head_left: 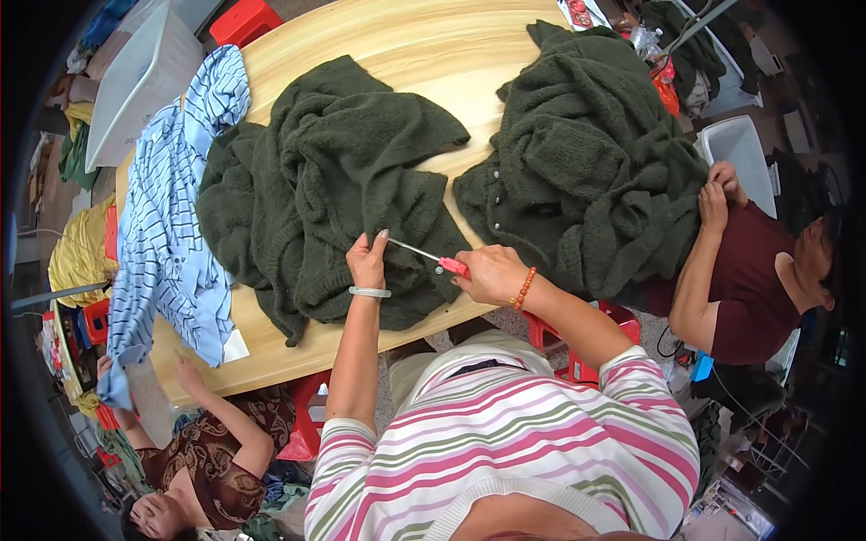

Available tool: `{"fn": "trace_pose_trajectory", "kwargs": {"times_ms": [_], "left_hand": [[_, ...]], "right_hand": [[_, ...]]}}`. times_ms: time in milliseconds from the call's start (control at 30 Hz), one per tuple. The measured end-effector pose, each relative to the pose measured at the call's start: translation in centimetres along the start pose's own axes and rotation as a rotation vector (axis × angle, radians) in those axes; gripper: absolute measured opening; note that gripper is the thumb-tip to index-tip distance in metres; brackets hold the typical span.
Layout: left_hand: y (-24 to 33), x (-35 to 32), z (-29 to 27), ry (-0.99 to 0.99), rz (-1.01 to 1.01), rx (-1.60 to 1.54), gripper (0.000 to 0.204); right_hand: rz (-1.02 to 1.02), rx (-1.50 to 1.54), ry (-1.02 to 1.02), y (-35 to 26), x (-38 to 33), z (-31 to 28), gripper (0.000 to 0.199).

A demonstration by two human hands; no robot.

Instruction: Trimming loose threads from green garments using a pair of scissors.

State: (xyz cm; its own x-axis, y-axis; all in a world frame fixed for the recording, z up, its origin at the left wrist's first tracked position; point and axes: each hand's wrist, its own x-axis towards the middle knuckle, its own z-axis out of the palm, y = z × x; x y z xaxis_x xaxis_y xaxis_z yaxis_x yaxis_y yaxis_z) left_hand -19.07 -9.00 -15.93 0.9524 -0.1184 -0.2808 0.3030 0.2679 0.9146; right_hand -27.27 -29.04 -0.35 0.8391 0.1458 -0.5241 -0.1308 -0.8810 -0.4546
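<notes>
Left hand (367, 261) pinches the dark green knit (329, 171) at counter (424, 54) centre; right hand (492, 273), at its 3 o'clock, clamped on red-handled snips (431, 256) (tips near fingers). Risk: nicked yarn or fingertip if fabric shifts.

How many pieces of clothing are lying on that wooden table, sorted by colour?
Dark green knitted garments: 2, one under the person's hands and one at the right
Blue-and-white striped garments: 1, at the left end of the table
Total: 3
The left hand pinches the near green one; the right hand holds a red-handled tool to it.
</notes>
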Motion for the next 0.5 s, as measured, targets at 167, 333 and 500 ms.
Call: {"fn": "trace_pose_trajectory", "kwargs": {"times_ms": [167,333,500], "left_hand": [[1.9,-1.1,0.0,0.067,-0.198,-0.124,0.02],[0.5,-2.5,0.7,-0.051,0.157,0.256,0.021],[0.2,-2.6,0.7,0.031,0.118,0.445,0.026]], "right_hand": [[0.069,0.053,0.111,1.4,-0.6,0.1,0.026],[0.104,0.036,0.119,2.2,-1.3,0.7,0.026],[-0.02,-0.032,-0.116,0.7,-2.3,1.0,0.025]]}}
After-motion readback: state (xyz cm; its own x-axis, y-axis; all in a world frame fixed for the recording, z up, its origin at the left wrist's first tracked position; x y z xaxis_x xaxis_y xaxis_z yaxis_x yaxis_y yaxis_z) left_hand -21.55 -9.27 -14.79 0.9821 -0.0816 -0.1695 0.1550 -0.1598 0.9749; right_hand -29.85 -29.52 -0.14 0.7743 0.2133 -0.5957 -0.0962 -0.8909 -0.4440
